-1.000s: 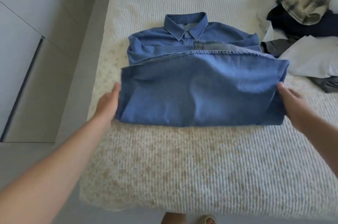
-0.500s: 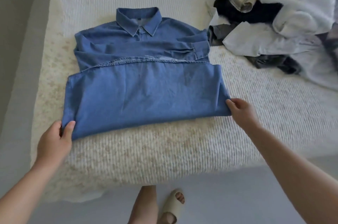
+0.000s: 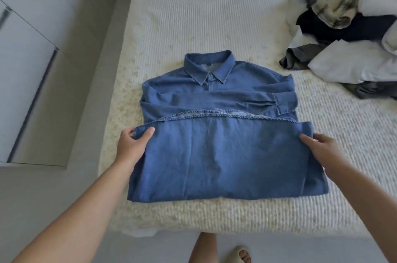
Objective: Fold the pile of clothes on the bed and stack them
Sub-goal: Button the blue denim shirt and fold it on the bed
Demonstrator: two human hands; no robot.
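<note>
A: Where do we stand with the denim shirt (image 3: 217, 151)?

B: It lies flat near the bed's (image 3: 193, 15) front edge, collar away from us, hem folded up. Our left hand (image 3: 132, 144) pinches the hem's left corner; our right hand (image 3: 320, 148) pinches the right one.

A: How will it handle?

B: Soft but weighty, we reckon, holding creases well. We should keep hold of both corners. The unfolded pile (image 3: 354, 32) waits well apart, far right.

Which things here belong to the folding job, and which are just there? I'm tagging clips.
Job: shirt, left hand, right hand, clothes pile, bed.
Just there: sandal, cupboard.
</note>
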